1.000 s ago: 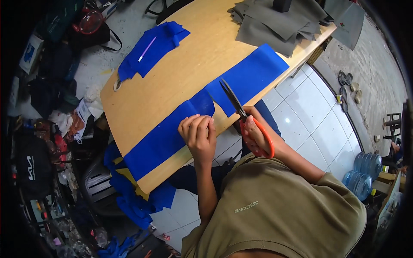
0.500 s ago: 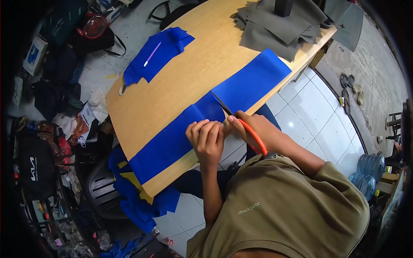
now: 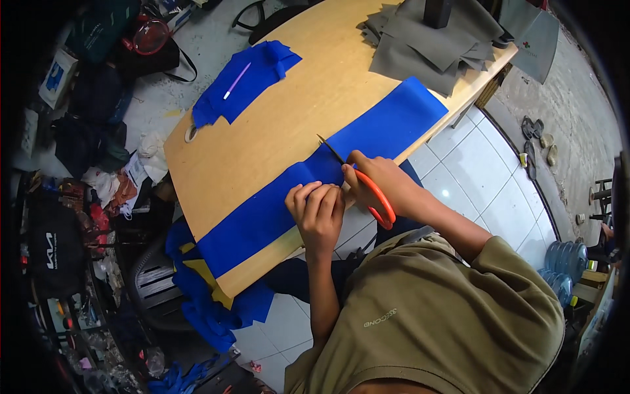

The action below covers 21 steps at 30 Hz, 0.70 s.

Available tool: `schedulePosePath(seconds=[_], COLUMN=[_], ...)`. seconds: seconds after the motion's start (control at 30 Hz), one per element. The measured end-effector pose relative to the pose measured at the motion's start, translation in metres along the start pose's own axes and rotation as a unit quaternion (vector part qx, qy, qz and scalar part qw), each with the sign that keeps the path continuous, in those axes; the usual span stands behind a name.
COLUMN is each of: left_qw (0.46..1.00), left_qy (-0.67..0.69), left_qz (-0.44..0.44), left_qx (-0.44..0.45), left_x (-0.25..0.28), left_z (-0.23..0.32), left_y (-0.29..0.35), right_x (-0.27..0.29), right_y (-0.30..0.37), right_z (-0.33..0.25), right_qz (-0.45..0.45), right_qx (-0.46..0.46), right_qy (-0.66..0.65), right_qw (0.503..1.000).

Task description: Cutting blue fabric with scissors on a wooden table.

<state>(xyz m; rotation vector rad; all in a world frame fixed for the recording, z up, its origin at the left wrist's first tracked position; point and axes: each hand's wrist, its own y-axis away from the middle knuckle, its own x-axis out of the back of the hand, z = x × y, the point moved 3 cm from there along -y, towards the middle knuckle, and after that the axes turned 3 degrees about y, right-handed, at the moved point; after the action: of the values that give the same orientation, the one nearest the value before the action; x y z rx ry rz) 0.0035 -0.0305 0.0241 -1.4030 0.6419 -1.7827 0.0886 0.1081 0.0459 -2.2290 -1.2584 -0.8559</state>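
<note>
Fairly bright, even light falls on the wooden table, which looks reasonably sharp. To its right, a small glare spot shines on the floor tiles, whose lines bow with fisheye distortion. Left of the table, clutter sinks into dimness toward the blackened rim.

Flat dark-grey fabric sheets lie piled at one o'clock on the pale wooden bench, a round white tape roll at ten; translucent blue plastic jugs are between three and four
</note>
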Motion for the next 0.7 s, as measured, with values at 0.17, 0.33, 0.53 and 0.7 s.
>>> schedulePosePath(seconds=[0.17, 0.33, 0.53, 0.7], left_qw=[1.0, 1.0, 0.999, 0.994], left_qy=[0.0, -0.012, -0.009, 0.002], left_qz=[-0.004, 0.005, 0.035, 0.074], left_qx=[-0.003, -0.001, 0.022, 0.086], left_x=[0.0, 0.0, 0.0, 0.002], left_z=[0.001, 0.0, -0.003, -0.009], left_y=[0.0, 0.0, -0.001, 0.0], right_x=[0.0, 0.0, -0.002, 0.006], right_y=[-0.002, 0.001, 0.004, 0.007], right_z=[-0.001, 0.001, 0.009, 0.001], right_qz=[-0.004, -0.007, -0.001, -0.051], right_qx=[0.006, 0.001, 0.017, -0.056], right_qy=[0.004, -0.014, -0.029, -0.117], right_qw=[1.0, 1.0, 0.999, 0.99])
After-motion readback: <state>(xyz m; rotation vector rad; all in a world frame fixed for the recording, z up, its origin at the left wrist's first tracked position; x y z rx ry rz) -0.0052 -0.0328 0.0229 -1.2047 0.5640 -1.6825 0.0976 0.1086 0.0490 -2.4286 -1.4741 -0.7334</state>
